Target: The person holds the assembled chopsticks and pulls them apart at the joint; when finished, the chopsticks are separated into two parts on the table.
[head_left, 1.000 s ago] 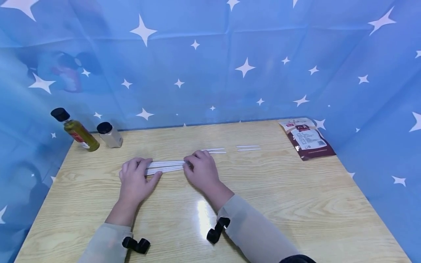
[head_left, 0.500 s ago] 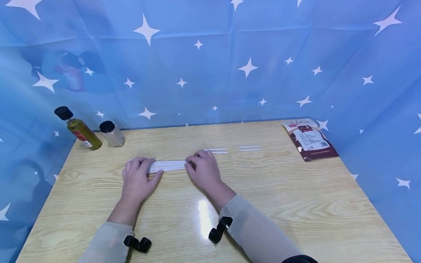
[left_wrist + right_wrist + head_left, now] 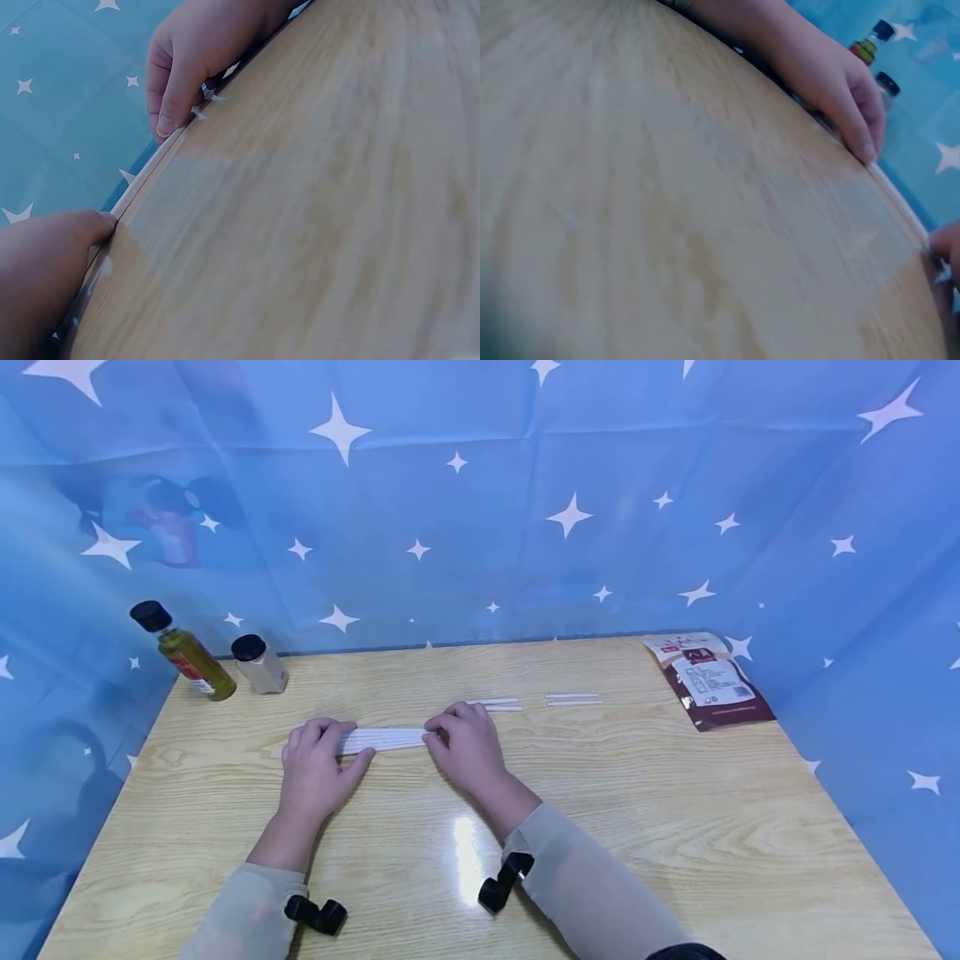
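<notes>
Several slim white sticks (image 3: 390,739) lie side by side on the table in a flat, close row, seen edge-on in both wrist views. My left hand (image 3: 315,777) holds the row's left end, thumb along the near side and fingers over the far side. At the other end my right hand (image 3: 467,747) pinches the sticks between thumb and fingertips. Both ends of the row are hidden under the hands. In the left wrist view, the right hand's fingertips (image 3: 165,127) come down right at the white edge.
More white sticks (image 3: 504,707) lie behind my right hand, and another short pair (image 3: 573,702) lies further right. An oil bottle (image 3: 197,664) and a black-capped jar (image 3: 262,668) stand back left. A maroon-and-white pouch (image 3: 708,681) lies back right, by the blue curtain (image 3: 480,527).
The sticks between my hands were fanned with gaps a second ago; they now lie tight together. Both hands stay around the row. The whole head view has shifted slightly to the right.
</notes>
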`<act>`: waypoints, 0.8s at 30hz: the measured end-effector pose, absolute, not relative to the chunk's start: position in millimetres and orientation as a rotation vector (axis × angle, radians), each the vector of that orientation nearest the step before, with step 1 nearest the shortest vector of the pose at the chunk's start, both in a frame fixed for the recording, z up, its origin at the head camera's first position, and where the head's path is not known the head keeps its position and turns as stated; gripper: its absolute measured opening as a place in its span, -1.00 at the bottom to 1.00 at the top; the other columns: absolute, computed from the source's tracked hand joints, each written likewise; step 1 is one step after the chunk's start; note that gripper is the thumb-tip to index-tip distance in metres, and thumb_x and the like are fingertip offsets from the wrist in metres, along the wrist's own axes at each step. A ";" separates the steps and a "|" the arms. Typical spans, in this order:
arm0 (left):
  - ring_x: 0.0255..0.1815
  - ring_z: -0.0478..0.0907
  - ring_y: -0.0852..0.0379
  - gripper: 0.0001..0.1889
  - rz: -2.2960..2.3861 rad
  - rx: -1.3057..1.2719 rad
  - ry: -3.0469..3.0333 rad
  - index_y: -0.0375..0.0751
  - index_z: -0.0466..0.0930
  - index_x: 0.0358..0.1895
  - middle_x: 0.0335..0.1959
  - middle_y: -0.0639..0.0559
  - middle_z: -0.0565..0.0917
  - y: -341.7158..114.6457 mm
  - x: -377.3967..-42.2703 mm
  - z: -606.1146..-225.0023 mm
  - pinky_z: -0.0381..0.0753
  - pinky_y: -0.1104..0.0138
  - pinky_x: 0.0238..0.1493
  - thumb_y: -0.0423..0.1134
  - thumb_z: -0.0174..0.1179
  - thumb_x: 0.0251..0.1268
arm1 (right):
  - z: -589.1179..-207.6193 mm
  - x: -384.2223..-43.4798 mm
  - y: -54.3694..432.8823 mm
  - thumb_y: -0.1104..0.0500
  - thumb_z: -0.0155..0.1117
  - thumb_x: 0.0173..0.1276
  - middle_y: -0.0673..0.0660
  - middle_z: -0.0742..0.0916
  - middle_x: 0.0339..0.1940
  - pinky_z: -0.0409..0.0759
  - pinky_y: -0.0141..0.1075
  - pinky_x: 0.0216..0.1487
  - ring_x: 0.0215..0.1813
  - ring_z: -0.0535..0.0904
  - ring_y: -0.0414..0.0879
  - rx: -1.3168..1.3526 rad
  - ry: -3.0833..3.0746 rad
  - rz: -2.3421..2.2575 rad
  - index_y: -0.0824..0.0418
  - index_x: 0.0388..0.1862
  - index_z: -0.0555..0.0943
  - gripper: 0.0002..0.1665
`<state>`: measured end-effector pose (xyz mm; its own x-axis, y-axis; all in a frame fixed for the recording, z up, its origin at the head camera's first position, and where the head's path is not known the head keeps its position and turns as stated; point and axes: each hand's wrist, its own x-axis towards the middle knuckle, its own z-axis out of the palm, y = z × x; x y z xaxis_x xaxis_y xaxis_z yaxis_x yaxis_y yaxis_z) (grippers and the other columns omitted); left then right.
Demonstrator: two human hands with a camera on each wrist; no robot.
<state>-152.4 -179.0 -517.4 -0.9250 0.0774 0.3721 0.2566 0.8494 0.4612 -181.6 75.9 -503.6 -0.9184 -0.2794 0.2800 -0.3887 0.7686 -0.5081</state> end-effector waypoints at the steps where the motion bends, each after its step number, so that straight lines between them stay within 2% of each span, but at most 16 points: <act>1: 0.19 0.41 -0.39 -0.47 -0.740 -0.253 -2.682 -0.28 0.70 0.20 0.16 -0.34 0.57 -179.0 -152.7 -517.8 0.30 -0.29 0.20 0.00 0.49 0.31 | -503.1 -181.8 76.2 -0.01 0.42 0.53 -0.03 0.72 -0.06 0.47 -0.13 0.10 0.01 0.49 -0.04 0.528 -2.787 0.865 -0.01 -0.01 0.84 -0.81; 5: 0.17 0.42 -0.38 -0.47 -0.753 -0.251 -2.682 -0.27 0.71 0.19 0.14 -0.34 0.58 -178.7 -153.1 -518.1 0.31 -0.28 0.18 0.01 0.51 0.29 | -501.6 -182.9 77.2 0.00 0.40 0.55 -0.03 0.68 -0.08 0.45 -0.13 0.12 0.01 0.47 -0.04 0.541 -2.838 0.854 0.00 0.00 0.81 -0.81; 13: 0.16 0.43 -0.36 -0.42 -0.767 -0.208 -2.683 -0.29 0.71 0.18 0.12 -0.31 0.59 -178.0 -153.2 -514.7 0.32 -0.27 0.19 0.02 0.56 0.23 | -499.8 -184.0 76.9 -0.01 0.33 0.57 0.00 0.67 0.02 0.45 -0.08 0.17 0.09 0.46 0.00 0.567 -2.896 0.820 0.01 0.06 0.78 -0.77; 24: 0.17 0.42 -0.34 -0.41 -0.789 -0.175 -2.713 -0.27 0.70 0.20 0.14 -0.29 0.58 -177.9 -153.1 -512.7 0.32 -0.25 0.21 0.04 0.57 0.23 | -499.1 -184.0 76.5 0.02 0.44 0.50 -0.06 0.67 -0.13 0.45 -0.14 0.14 0.01 0.46 -0.05 0.518 -2.858 0.919 0.01 0.02 0.79 -0.80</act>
